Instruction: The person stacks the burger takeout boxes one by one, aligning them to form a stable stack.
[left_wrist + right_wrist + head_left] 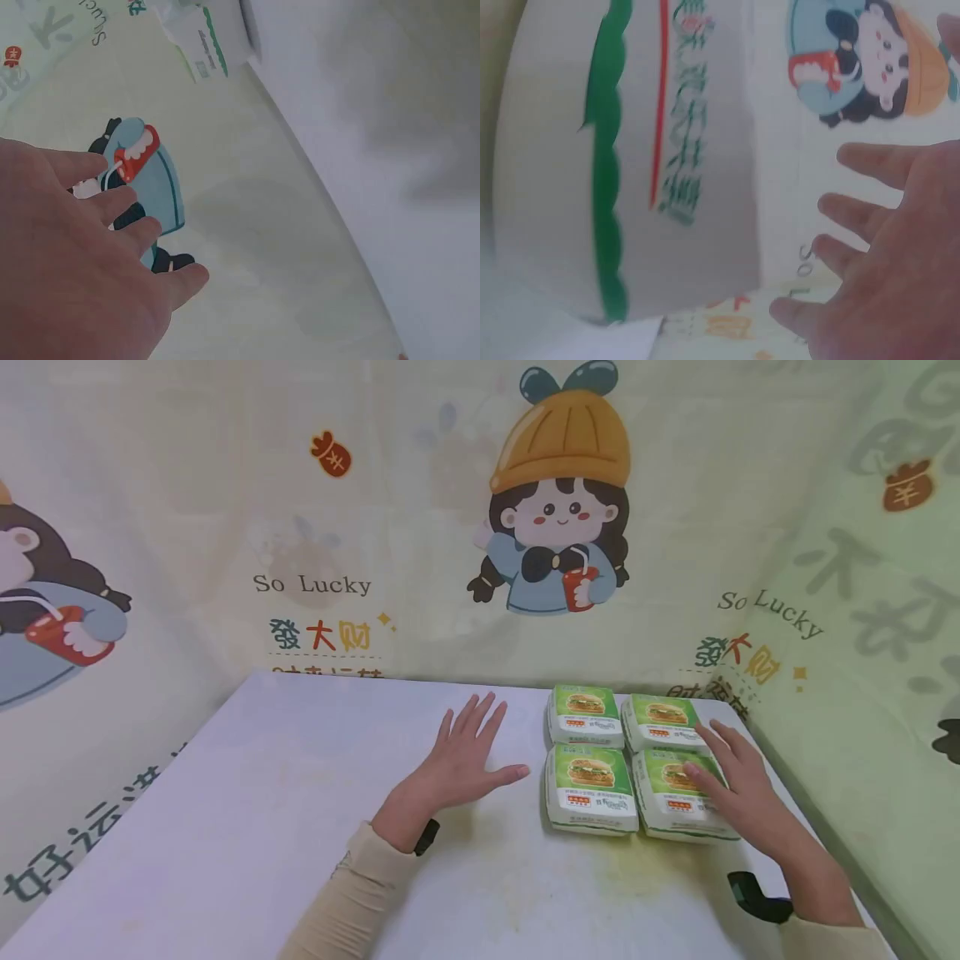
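Observation:
Several burger boxes stand in two rows, close together at the right of the white table, each with a green lid and a burger picture. In the head view these are the back left box [587,717], the back right box [660,720], the front left box [591,789] and the front right box [678,789]. My left hand [459,766] is held left of them, fingers spread and holding nothing. Over the right-hand boxes I see my right hand [742,789], fingers extended; contact cannot be told. A box's white side [682,150] fills much of the right wrist view.
The white table [337,760] meets a printed cloth backdrop [420,527] at the back and cloth at both sides. A yellowish stain [622,868] marks the tabletop in front of the boxes. Dark straps sit at both wrists.

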The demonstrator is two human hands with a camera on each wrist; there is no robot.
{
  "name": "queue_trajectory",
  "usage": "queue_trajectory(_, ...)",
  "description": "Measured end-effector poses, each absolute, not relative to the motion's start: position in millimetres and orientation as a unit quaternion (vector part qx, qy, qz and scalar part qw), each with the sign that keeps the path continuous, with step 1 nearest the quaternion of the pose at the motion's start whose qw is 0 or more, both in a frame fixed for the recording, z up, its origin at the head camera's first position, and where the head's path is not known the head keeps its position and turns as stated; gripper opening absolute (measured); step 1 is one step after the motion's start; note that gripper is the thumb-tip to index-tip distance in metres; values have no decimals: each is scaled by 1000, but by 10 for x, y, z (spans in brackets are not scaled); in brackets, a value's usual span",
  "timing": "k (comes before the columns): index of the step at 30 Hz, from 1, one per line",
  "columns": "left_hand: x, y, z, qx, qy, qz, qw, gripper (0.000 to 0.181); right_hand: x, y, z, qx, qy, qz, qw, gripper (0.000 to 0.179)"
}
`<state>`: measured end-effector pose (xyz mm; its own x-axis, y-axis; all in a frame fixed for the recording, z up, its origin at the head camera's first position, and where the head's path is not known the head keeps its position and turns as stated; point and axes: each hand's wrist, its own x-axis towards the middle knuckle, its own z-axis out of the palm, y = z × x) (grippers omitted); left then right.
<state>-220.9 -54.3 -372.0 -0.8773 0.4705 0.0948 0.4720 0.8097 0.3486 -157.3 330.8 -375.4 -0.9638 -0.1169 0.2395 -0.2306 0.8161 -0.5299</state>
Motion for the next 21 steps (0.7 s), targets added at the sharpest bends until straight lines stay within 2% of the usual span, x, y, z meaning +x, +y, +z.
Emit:
queue_trajectory(12, -2203, -284, -3846, -277, -923, -265, -40, 99, -1525, 3544, -3850, 96, -926, 357, 73, 70)
queue_trajectory(21, -2194, -72, -4028, -316, -874, -361, -77, 100, -1552, 3581, -3936, 78, -926, 369, 10, 82)
